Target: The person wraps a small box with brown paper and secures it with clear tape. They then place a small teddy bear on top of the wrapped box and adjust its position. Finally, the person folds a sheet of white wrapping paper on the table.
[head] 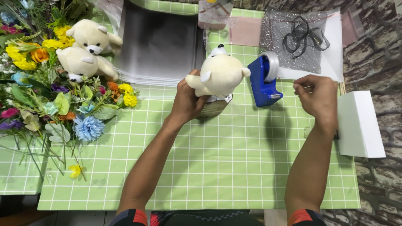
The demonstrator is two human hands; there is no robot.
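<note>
My left hand (187, 99) grips a cream plush bear (218, 74) from the left side, holding it upright over a small tan block (215, 107) on the green checked tablecloth (209, 159). My right hand (318, 97) hovers to the right with fingers pinched together, apparently on a strip of clear tape that is hard to make out. A blue tape dispenser (264, 79) with a grey roll stands between the bear and my right hand.
Two more cream plush bears (86, 50) lie at the back left beside a pile of artificial flowers (42, 88). A stack of clear sheets (159, 42), glittery silver fabric with black ribbon (301, 37) and a white foam block (359, 123) are around.
</note>
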